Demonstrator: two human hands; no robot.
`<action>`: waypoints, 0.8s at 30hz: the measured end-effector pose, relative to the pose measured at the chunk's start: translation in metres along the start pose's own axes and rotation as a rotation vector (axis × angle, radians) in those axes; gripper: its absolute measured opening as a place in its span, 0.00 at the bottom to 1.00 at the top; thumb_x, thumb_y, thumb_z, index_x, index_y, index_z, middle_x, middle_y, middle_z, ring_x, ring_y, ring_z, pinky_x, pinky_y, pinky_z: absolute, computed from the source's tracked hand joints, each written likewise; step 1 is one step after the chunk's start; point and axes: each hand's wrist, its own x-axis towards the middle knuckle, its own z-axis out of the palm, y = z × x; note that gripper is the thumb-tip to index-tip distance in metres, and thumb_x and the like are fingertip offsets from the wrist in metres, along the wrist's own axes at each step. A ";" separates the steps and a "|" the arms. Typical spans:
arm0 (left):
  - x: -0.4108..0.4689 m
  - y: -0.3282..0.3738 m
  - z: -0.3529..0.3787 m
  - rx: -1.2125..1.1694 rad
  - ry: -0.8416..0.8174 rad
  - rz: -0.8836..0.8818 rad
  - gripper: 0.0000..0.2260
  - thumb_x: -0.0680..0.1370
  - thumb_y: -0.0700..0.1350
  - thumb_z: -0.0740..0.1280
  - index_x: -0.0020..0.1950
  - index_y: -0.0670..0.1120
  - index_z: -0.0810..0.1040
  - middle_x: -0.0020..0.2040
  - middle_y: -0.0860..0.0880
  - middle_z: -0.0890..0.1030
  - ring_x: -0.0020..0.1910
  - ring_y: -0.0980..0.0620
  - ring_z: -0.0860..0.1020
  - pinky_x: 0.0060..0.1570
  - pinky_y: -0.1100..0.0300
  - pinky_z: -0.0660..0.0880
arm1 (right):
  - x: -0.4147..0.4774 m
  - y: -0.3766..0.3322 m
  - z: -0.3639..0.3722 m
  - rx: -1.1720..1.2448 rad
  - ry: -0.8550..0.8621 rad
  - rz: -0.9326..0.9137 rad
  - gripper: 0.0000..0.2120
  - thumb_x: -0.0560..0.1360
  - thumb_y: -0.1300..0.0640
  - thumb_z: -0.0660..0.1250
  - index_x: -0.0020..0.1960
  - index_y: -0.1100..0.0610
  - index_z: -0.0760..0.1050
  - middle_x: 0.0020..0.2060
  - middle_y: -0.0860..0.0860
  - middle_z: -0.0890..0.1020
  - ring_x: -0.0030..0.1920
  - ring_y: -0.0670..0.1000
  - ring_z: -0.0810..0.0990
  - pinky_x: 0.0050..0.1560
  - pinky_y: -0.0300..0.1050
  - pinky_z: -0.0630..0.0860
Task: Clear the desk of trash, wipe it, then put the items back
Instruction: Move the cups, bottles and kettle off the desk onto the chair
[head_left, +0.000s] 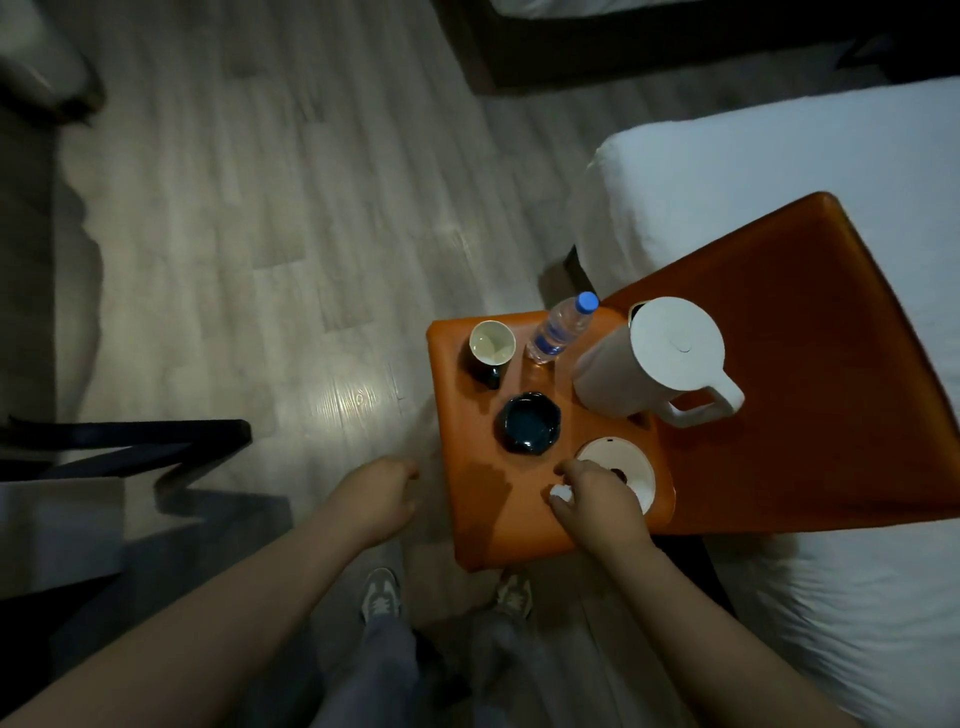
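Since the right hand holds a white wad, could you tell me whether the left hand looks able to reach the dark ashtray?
Probably yes: the left hand holds nothing beside the orange surface, and only bare surface lies between it and the ashtray.

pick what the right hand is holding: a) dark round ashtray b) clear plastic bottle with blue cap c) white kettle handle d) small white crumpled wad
d: the right hand has its fingers curled round a small white crumpled wad, low over the near part of the orange top.
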 end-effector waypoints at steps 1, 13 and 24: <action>-0.013 -0.007 -0.004 0.006 0.004 -0.005 0.20 0.79 0.49 0.63 0.70 0.46 0.70 0.64 0.46 0.75 0.60 0.49 0.75 0.56 0.61 0.71 | -0.007 -0.015 -0.004 -0.016 -0.001 -0.028 0.18 0.76 0.50 0.65 0.65 0.52 0.72 0.58 0.51 0.79 0.56 0.50 0.77 0.51 0.44 0.77; -0.154 -0.083 -0.038 -0.176 0.230 -0.195 0.20 0.79 0.51 0.63 0.69 0.48 0.69 0.64 0.48 0.74 0.60 0.52 0.75 0.58 0.60 0.72 | -0.062 -0.165 -0.048 -0.175 0.027 -0.447 0.15 0.78 0.51 0.64 0.64 0.49 0.72 0.55 0.48 0.79 0.52 0.47 0.78 0.47 0.36 0.74; -0.283 -0.063 0.002 -0.477 0.583 -0.566 0.15 0.79 0.49 0.65 0.64 0.47 0.73 0.60 0.48 0.75 0.58 0.51 0.74 0.51 0.63 0.68 | -0.101 -0.266 -0.078 -0.409 -0.081 -1.029 0.19 0.76 0.47 0.64 0.66 0.50 0.71 0.58 0.49 0.77 0.56 0.51 0.77 0.52 0.45 0.74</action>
